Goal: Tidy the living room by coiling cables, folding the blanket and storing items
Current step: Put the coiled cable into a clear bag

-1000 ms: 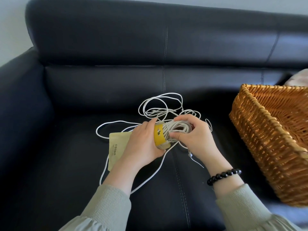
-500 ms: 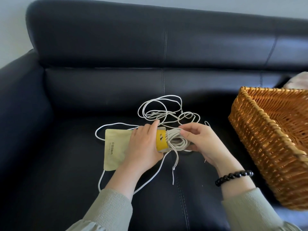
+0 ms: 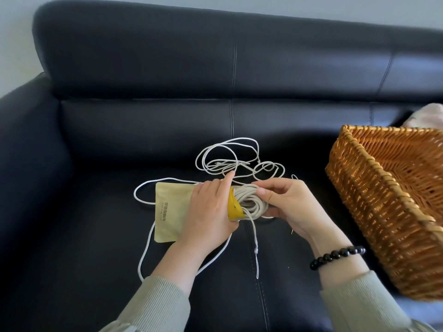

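Observation:
A pale yellow cloth pouch (image 3: 169, 209) lies flat on the black sofa seat (image 3: 84, 259). My left hand (image 3: 211, 212) presses on the pouch and grips its darker yellow mouth (image 3: 233, 207). A coiled bundle of white cable (image 3: 251, 200) sticks out of that mouth. My right hand (image 3: 292, 207) pinches the bundle at its right side. A loose end of cable (image 3: 256, 248) hangs down from the bundle. More loose white cable (image 3: 230, 159) lies tangled on the seat just behind my hands.
A wicker basket (image 3: 374, 195) stands on the seat at the right, close to my right wrist. Something pale pink (image 3: 429, 116) shows behind the basket. The sofa's armrest (image 3: 28, 152) rises at the left, its backrest behind.
The pouch has been lowered flat onto the seat. My right hand has shifted from wrapping over the bundle to pinching its right side, and a cable end now hangs free.

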`<state>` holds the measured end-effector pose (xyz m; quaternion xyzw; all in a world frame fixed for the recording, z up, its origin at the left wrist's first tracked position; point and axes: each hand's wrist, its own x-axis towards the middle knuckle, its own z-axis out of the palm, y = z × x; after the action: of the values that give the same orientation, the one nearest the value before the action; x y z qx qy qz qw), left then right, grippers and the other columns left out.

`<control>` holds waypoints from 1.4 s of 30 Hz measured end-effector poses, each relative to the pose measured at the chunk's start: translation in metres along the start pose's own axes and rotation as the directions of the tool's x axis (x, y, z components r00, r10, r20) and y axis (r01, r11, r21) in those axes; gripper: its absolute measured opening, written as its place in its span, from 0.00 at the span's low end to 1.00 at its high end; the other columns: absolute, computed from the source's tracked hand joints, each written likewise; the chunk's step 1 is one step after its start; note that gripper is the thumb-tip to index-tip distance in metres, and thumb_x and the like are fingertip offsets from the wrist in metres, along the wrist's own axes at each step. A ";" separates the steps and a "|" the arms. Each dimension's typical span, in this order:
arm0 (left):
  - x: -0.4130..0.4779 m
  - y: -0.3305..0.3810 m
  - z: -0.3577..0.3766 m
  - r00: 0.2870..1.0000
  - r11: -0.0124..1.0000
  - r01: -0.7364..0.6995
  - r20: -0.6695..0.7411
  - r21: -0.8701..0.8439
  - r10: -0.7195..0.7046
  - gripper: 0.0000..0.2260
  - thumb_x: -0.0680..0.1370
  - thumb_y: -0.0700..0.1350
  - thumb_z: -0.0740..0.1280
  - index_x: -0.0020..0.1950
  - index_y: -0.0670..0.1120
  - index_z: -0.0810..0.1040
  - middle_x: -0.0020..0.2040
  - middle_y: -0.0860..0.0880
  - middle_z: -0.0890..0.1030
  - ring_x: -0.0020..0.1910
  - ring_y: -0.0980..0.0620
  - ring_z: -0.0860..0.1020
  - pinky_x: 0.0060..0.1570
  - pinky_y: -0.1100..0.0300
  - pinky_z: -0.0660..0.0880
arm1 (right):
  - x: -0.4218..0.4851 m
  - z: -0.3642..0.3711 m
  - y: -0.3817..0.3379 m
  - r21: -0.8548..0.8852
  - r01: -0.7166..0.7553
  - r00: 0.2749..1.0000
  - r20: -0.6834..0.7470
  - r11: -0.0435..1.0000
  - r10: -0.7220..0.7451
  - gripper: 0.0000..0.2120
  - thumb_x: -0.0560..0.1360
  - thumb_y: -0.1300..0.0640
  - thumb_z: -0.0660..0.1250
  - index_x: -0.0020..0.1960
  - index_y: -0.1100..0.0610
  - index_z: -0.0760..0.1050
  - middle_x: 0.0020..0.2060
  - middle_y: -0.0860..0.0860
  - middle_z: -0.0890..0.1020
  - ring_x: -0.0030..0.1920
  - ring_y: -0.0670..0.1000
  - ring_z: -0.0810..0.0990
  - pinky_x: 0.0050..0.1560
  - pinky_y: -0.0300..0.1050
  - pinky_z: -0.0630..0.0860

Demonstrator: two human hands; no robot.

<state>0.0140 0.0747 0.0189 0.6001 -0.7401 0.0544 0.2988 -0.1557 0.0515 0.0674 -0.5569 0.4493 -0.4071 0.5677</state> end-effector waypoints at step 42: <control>-0.003 0.018 0.003 0.998 0.986 -0.029 -0.053 -0.164 0.020 0.51 0.59 0.49 0.81 0.75 0.38 0.59 0.49 0.49 0.79 0.50 0.55 0.67 0.55 0.46 0.74 | 0.015 0.001 0.014 -0.334 -0.136 0.972 0.138 0.933 0.191 0.18 0.64 0.53 0.77 0.52 0.48 0.77 0.48 0.51 0.83 0.46 0.50 0.81 0.51 0.50 0.78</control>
<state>-0.0032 0.0808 0.0197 0.5625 -0.7414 0.0119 0.3658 -0.1511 0.0376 0.0523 -0.6351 0.5051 -0.2308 0.5369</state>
